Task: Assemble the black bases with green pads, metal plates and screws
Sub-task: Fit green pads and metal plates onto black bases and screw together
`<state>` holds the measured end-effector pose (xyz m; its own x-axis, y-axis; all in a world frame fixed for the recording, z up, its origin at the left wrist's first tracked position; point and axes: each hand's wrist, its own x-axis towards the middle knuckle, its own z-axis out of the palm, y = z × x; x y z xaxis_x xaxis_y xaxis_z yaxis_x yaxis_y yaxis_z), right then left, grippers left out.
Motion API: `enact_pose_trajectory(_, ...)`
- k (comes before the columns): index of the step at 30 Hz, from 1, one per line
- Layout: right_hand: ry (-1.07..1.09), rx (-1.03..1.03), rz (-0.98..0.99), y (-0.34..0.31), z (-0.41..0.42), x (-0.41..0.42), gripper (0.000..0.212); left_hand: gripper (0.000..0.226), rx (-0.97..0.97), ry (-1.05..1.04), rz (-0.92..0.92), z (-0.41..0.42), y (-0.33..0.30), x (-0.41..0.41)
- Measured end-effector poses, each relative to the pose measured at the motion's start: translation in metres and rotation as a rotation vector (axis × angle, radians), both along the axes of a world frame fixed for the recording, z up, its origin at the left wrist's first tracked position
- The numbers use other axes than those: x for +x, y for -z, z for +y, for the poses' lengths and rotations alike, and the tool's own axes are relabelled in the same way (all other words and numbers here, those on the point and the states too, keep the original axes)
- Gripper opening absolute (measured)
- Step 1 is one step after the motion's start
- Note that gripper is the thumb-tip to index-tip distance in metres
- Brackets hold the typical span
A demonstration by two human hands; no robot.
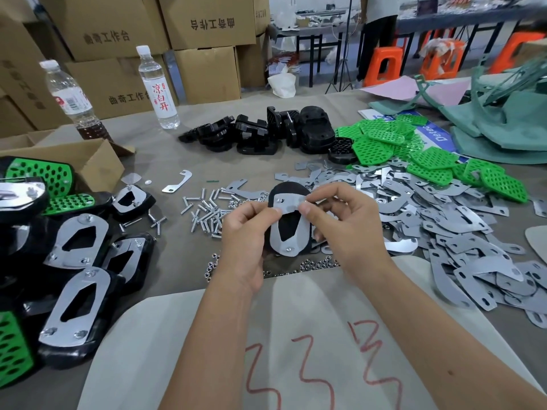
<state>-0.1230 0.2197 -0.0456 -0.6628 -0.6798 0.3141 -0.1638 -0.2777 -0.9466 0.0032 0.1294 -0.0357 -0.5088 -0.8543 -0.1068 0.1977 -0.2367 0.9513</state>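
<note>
I hold one black base (288, 229) upright over the table's middle, with a metal plate (288, 247) lying on its face and a screw at its lower end. My left hand (245, 232) grips the base's left side. My right hand (340, 223) pinches a second, smaller metal plate (288, 201) across the base's top. Loose screws (204, 211) lie just left of my hands. Small nuts (313, 264) are scattered below them. Bare black bases (260, 131) are stacked at the back. Green pads (426, 155) lie heaped at the right.
A large pile of metal plates (444, 232) covers the right side. Finished assemblies (74, 261) fill the left, beside an open cardboard box (97, 161). Two bottles (158, 87) stand at the back left before stacked cartons. Green fabric (503, 125) lies far right.
</note>
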Motion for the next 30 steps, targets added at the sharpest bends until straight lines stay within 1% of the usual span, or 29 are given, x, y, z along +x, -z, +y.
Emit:
enact_pose_trajectory(1,-0.018,0.007,-0.001,0.0,0.001,0.0,0.017,0.025,0.01,-0.001,0.007,0.0,0.0,0.0)
enact_pose_trajectory(3,-0.068,0.025,0.024,0.0,0.001,0.0,0.029,0.025,0.036,-0.011,0.021,-0.001,0.0,0.0)
enact_pose_trajectory(5,-0.099,0.058,0.055,0.0,-0.001,0.001,0.039,0.017,0.06,-0.031,0.039,-0.002,0.0,0.001)
enact_pose_trajectory(7,-0.091,0.059,0.06,-0.001,-0.003,0.002,0.036,0.014,0.076,-0.055,0.055,-0.002,0.0,0.001)
enact_pose_trajectory(11,-0.003,0.003,0.029,0.0,-0.001,-0.001,0.026,0.019,0.112,-0.115,0.06,0.001,0.001,-0.006)
enact_pose_trajectory(13,0.027,0.025,0.017,0.003,-0.001,-0.002,0.019,0.019,0.155,-0.165,0.085,-0.002,0.002,-0.007)
enact_pose_trajectory(14,0.015,0.057,-0.01,0.003,-0.001,-0.001,0.016,0.013,0.167,-0.169,0.1,-0.004,0.003,-0.007)
enact_pose_trajectory(15,-0.007,0.09,-0.04,0.004,-0.002,-0.001,0.019,0.006,0.187,-0.163,0.113,-0.004,0.001,-0.007)
enact_pose_trajectory(16,-0.037,0.125,-0.073,0.004,-0.002,0.0,0.024,0.014,0.202,-0.151,0.117,-0.002,-0.001,-0.006)
enact_pose_trajectory(17,-0.06,0.158,-0.091,0.005,-0.003,0.0,0.024,0.024,0.221,-0.129,0.12,-0.001,-0.001,-0.006)
enact_pose_trajectory(18,-0.081,0.183,-0.104,0.004,-0.004,0.001,0.02,0.029,0.226,-0.114,0.124,0.0,-0.001,-0.006)
enact_pose_trajectory(21,-0.141,0.224,-0.148,0.005,-0.005,-0.001,0.017,0.018,0.227,-0.102,0.118,0.003,-0.001,-0.007)
enact_pose_trajectory(23,-0.175,0.221,-0.193,0.006,-0.004,-0.004,0.018,0.023,0.236,-0.111,0.098,0.003,0.0,-0.007)
enact_pose_trajectory(25,-0.204,0.208,-0.222,0.005,-0.002,-0.006,0.018,0.02,0.171,-0.132,0.03,0.002,0.004,-0.007)
enact_pose_trajectory(26,-0.201,0.206,-0.211,0.005,-0.002,-0.006,0.02,0.018,0.103,-0.158,-0.037,0.002,0.005,-0.008)
enact_pose_trajectory(28,-0.146,0.205,-0.132,0.004,-0.001,-0.006,0.022,0.022,-0.066,-0.256,-0.169,0.002,0.006,-0.008)
enact_pose_trajectory(30,-0.06,0.208,-0.017,0.003,-0.001,-0.004,0.024,0.029,-0.237,-0.377,-0.244,0.004,0.004,-0.006)
